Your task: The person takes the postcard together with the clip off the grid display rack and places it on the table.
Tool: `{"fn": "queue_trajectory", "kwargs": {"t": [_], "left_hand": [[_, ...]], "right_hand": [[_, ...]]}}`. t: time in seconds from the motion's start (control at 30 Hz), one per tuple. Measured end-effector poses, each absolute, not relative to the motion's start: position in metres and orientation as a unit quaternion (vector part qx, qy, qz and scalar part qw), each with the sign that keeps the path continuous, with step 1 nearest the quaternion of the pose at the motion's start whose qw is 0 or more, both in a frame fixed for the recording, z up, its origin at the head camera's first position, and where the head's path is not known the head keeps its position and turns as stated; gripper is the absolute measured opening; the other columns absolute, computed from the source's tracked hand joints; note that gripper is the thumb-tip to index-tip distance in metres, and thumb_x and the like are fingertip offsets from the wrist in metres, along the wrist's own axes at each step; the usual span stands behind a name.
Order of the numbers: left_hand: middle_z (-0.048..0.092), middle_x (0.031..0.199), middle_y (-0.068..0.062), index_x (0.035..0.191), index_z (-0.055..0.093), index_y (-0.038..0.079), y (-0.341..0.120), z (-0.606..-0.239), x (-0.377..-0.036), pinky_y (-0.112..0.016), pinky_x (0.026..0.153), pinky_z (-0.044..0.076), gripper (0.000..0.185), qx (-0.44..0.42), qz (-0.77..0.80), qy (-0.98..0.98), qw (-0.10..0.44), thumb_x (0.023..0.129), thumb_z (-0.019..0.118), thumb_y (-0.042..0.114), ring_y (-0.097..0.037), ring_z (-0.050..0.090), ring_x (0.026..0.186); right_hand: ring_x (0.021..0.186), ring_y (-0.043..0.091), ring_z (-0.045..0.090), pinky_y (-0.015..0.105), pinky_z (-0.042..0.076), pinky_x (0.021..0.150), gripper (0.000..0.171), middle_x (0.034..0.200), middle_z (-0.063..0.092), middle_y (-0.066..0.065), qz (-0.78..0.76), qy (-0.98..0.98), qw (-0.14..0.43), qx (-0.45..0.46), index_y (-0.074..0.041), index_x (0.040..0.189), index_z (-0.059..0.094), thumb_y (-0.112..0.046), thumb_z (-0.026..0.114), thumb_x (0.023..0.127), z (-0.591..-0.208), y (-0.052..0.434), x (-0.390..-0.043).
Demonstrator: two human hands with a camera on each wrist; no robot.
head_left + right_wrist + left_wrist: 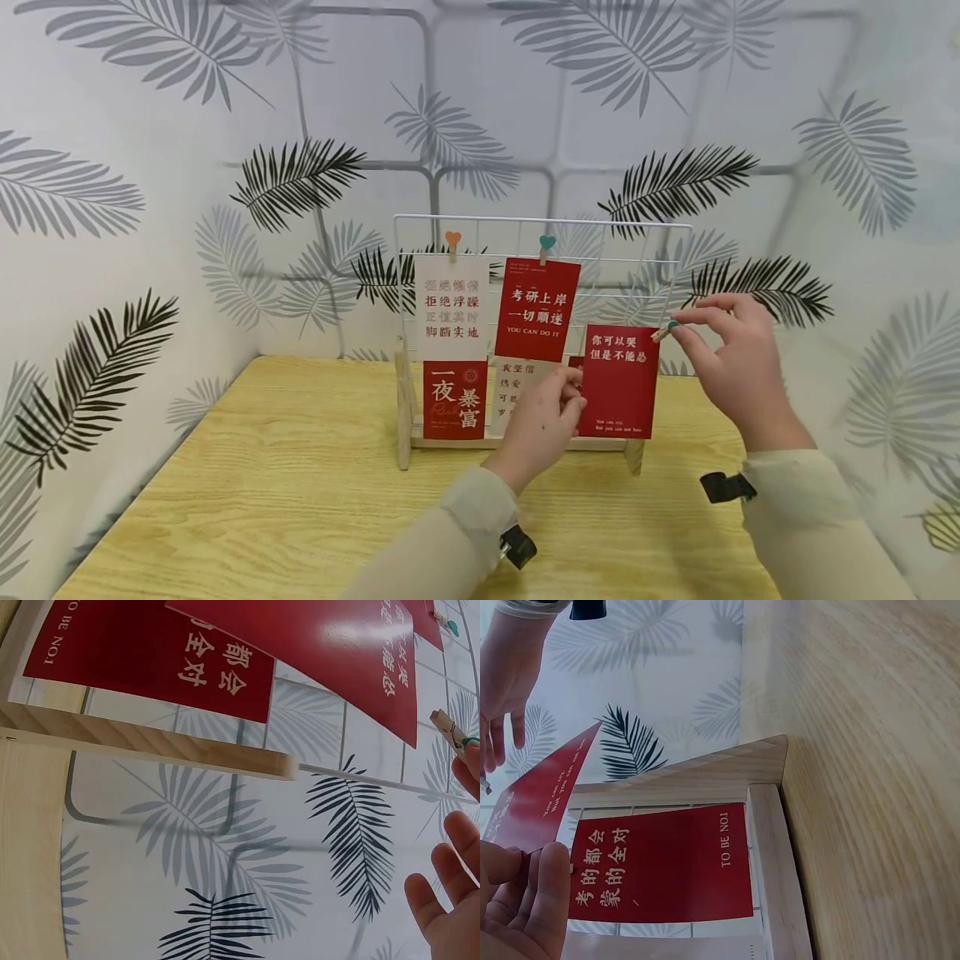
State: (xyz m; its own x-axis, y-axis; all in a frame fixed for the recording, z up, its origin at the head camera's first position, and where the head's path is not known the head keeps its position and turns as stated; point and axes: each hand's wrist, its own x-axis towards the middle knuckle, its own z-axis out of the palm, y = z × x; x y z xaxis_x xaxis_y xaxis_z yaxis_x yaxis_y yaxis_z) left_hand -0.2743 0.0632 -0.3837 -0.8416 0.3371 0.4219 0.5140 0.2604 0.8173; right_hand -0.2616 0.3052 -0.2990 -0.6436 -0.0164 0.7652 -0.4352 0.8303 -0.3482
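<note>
My left hand (543,421) pinches a red card (618,392) with white lettering by its left edge, in front of the rack. In the left wrist view, the thumb and fingers (547,896) grip that edge, and the card slants away from the rack. My right hand (738,358) holds a small wooden clothespin (448,729) with a green heart between thumb and index finger. In the head view the clothespin's tip is right at the card's upper right corner. Behind the held card, another red card (667,862) reading "TO BE NO.1" hangs low on the rack.
The white wire grid rack (487,218) stands on wooden feet (403,417) on a wood-grain table (247,500). A white card (452,287) hangs under an orange heart clip (453,239), a red card (537,321) under a green one (547,242). Below are a red card (453,408) and a pale card (510,387).
</note>
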Motion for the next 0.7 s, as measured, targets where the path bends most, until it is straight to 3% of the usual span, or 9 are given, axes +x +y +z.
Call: {"fn": "queue_trajectory", "kwargs": {"t": [0.43,0.7], "left_hand": [[0.062,0.093,0.009,0.131,0.058,0.012,0.061,-0.406,-0.266,-0.026,0.063,0.055,0.027,-0.240,-0.572,-0.784,0.020,0.104,0.059,0.014,-0.014,0.064,0.067],[0.062,0.092,0.005,0.127,0.059,0.013,0.062,-0.419,-0.260,-0.027,0.063,0.056,0.025,-0.203,-0.594,-0.778,-0.025,0.103,0.061,0.013,-0.015,0.064,0.068]], "right_hand": [[0.121,0.039,0.044,0.065,0.040,0.091,0.027,0.124,0.053,0.017,0.317,-0.878,0.352,0.072,0.000,0.113,0.072,-0.022,0.063,0.101,-0.333,0.314,-0.256],[0.111,0.037,0.048,0.056,0.040,0.086,0.022,0.123,0.053,0.017,0.327,-0.876,0.347,0.068,0.000,0.108,0.073,-0.019,0.064,0.100,-0.351,0.321,-0.254]]}}
